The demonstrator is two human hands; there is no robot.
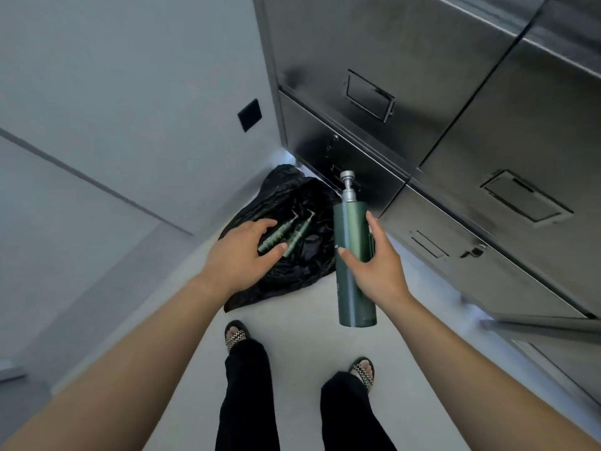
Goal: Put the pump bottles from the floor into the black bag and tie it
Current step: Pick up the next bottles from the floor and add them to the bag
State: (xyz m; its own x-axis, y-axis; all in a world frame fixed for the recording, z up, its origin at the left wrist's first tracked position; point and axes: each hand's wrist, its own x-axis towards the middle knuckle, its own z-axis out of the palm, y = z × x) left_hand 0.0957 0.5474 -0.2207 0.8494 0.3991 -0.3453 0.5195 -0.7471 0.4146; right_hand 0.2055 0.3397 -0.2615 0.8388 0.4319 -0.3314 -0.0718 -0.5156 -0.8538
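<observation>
A tall dark green pump bottle (pixel 353 255) with a silver pump head hangs upright in the air, and my right hand (pixel 374 265) is shut around its middle. A black plastic bag (pixel 302 265) lies crumpled on the pale floor against the cabinet. Two slimmer green pump bottles (pixel 292 234) rest side by side on the bag. My left hand (pixel 244 252) hovers over them with fingers spread, its fingertips close to the nearer bottle; whether they touch is unclear.
Stainless steel cabinets (pixel 422 125) with recessed handles fill the right side. A grey wall (pixel 113 125) with a black square plate stands on the left. My two feet in sandals (pixel 237 335) stand on the floor just below the bag.
</observation>
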